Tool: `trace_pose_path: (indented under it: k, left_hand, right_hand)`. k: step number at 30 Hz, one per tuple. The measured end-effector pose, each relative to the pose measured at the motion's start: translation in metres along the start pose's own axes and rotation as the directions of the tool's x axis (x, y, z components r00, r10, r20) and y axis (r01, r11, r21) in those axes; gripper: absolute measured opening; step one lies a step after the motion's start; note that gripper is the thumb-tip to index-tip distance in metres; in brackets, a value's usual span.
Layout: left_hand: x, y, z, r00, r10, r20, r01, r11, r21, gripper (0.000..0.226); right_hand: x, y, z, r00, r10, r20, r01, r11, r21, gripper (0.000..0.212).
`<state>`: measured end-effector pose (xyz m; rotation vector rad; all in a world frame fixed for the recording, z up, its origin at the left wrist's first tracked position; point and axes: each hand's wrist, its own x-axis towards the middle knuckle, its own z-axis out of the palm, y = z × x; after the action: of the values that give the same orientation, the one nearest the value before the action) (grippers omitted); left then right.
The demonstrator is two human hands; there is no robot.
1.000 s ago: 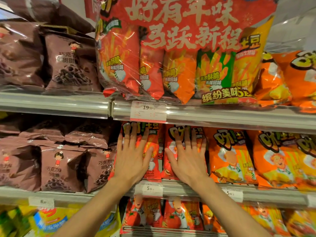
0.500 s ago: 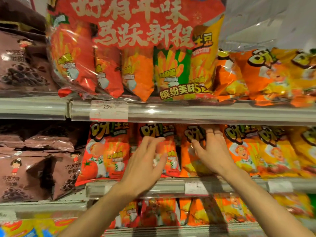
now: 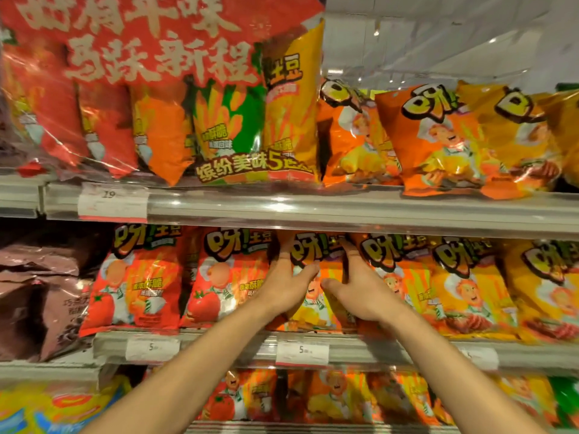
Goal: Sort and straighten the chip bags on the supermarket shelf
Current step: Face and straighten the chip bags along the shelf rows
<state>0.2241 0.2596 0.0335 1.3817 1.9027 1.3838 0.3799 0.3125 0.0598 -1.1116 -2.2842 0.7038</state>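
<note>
Step in hand: squaring one orange chip bag [image 3: 316, 277] on the middle shelf [image 3: 219, 343].
Left hand [image 3: 283, 285]: open, fingers [image 3: 283, 256] reaching up along the bag's left edge, thumb lying across its front; pressing rather than pinching, as far as I can judge.
Right hand [image 3: 360, 291]: open, fingers along the bag's right edge, thumb on the lower front; the fingertips go behind the bag, so whether they curl round it cannot be told.
Bag location: between the two hands, standing at the shelf front, directly above a price tag [image 3: 301, 352].
Orientation: long axis vertical, printed face toward the camera, logo end up under the upper shelf rail [image 3: 344, 214]; roughly upright.
Done so far (judged): the two red tomato bags [image 3: 138, 277] just left of the left hand stand upright and face out, in a tidy row.
Left to do (judged): yellow-orange bags [image 3: 470, 286] right of the right hand overlap and lean a little; the orange bags on the shelf above [image 3: 438, 139], up and right of the hands, lie tilted and tumbled.
Not part of this row: brown bags [image 3: 40, 292] far left.
</note>
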Motion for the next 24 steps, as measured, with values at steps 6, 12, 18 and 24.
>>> trace_pose_path:
  k: [6,12,18,24]
  left_hand:
    - [0.014,-0.008,0.012,0.999,-0.044,-0.025,0.04,0.985,-0.17,0.069]
    - [0.018,-0.011,0.019,0.993,0.043,-0.111,-0.067,0.974,-0.219,0.071]
    - [0.025,-0.016,0.017,0.988,0.019,-0.154,-0.04,0.99,-0.132,0.061]
    - [0.027,-0.02,0.017,0.986,0.021,-0.164,-0.045,0.988,-0.146,0.058]
  right_hand:
    - [0.011,0.005,-0.005,0.998,0.034,0.052,-0.04,0.993,0.111,0.054]
    - [0.02,0.006,-0.005,0.988,0.117,0.098,-0.132,0.978,0.161,0.058]
    - [0.028,0.018,-0.004,0.984,0.129,0.125,-0.157,0.956,0.249,0.081]
    - [0.022,0.019,-0.004,0.988,0.025,0.153,-0.065,0.964,0.257,0.106]
